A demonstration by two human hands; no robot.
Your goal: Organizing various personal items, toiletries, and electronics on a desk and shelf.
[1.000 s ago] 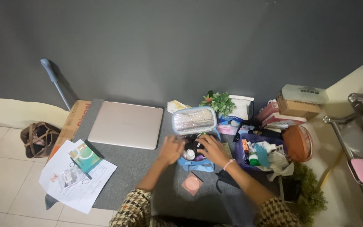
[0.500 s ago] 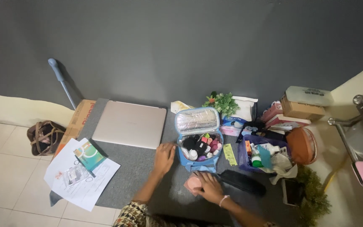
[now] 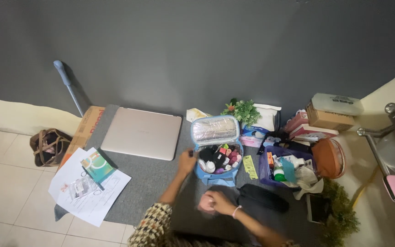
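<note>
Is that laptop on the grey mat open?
No, the pinkish laptop lies flat with its lid closed on the grey mat, left of the open blue pouch.

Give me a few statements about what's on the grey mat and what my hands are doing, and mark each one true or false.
1. The laptop is shut. True.
2. The blue pouch is zipped closed. False: its lid is up and small bottles show inside.
3. The right hand is on a pink compact. True.
4. The left hand rests on the papers. False: it is at the pouch's left edge.
5. A small plant stands behind the pouch. True.
</note>
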